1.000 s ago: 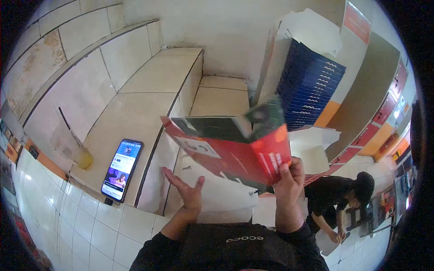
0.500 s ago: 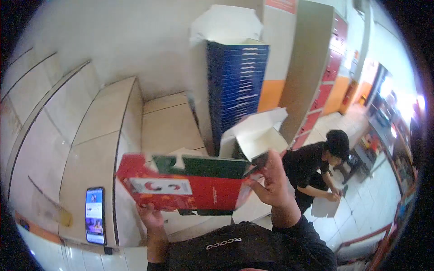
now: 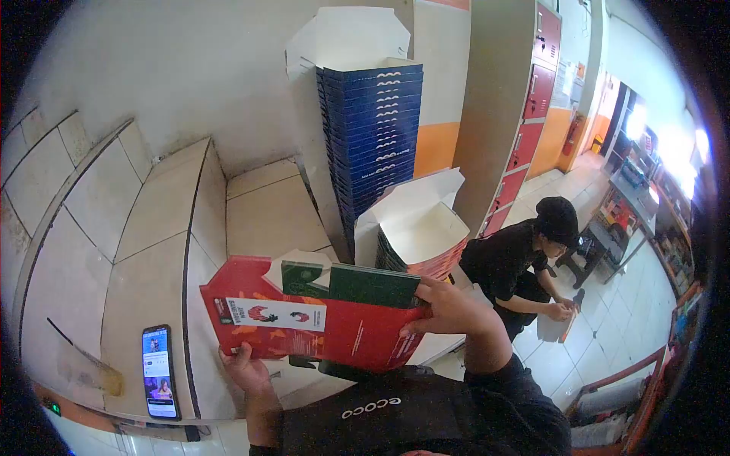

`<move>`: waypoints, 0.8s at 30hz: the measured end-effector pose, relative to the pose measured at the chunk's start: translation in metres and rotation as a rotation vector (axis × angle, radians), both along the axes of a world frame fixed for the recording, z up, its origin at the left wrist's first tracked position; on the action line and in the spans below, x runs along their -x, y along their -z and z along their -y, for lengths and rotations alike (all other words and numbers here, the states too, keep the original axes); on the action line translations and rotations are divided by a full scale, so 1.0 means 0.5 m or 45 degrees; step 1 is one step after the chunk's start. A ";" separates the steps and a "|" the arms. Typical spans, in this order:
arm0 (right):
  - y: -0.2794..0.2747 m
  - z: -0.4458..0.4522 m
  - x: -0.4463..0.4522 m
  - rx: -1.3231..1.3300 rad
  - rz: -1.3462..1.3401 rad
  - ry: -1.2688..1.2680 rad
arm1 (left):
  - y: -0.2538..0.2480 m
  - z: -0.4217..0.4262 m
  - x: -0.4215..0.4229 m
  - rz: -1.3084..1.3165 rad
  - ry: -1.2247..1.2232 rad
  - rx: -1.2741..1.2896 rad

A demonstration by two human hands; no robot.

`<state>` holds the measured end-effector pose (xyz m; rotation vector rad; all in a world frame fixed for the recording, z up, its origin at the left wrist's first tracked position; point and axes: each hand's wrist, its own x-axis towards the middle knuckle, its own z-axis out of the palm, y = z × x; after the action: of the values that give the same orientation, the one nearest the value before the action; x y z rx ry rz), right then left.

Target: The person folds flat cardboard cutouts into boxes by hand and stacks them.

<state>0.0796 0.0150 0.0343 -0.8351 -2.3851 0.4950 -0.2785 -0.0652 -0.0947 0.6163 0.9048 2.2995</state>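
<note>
A red and green printed cardboard piece (image 3: 350,323), partly folded, is held up in front of my body. My left hand (image 3: 247,368) grips its lower left edge, thumb on the printed face. At its right end my right hand (image 3: 456,310) pinches the cardboard near the green flap. Behind it to the right stands a stack of open red boxes (image 3: 426,232) with white insides. Farther back rises a tall stack of blue boxes (image 3: 372,137), the top one with its white lid raised.
A lit phone (image 3: 159,372) lies on the tiled ledge (image 3: 152,220) at the left, near a cup of yellow drink with a straw (image 3: 110,380). At the right a crouching person (image 3: 525,266) in black holds a cardboard sheet. Red lockers (image 3: 532,114) stand behind.
The view has swung right. My left hand, open and apart from the cardboard a second ago, now grips its left end. The cardboard has turned so that its printed panel faces me.
</note>
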 end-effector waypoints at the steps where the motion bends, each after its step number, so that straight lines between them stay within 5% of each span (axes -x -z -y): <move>1: -0.003 -0.001 -0.002 0.144 0.101 -0.032 | -0.003 -0.003 -0.001 0.014 -0.006 0.047; 3: -0.014 -0.008 -0.005 0.429 0.304 -0.097 | -0.008 -0.010 -0.003 0.041 -0.018 0.137; 8: -0.004 -0.004 -0.006 0.461 0.443 -0.158 | -0.005 -0.010 0.022 0.063 0.129 0.257; 13: -0.005 -0.014 0.006 -0.010 0.231 0.014 | -0.046 0.001 0.012 0.030 0.181 0.294; 24: -0.004 -0.021 0.026 0.155 0.168 0.154 | 0.035 -0.002 0.045 0.268 0.284 0.435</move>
<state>0.0664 0.0255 0.0362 -1.0903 -2.4239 0.5562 -0.3011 -0.0641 -0.1123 0.3036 1.0376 1.9111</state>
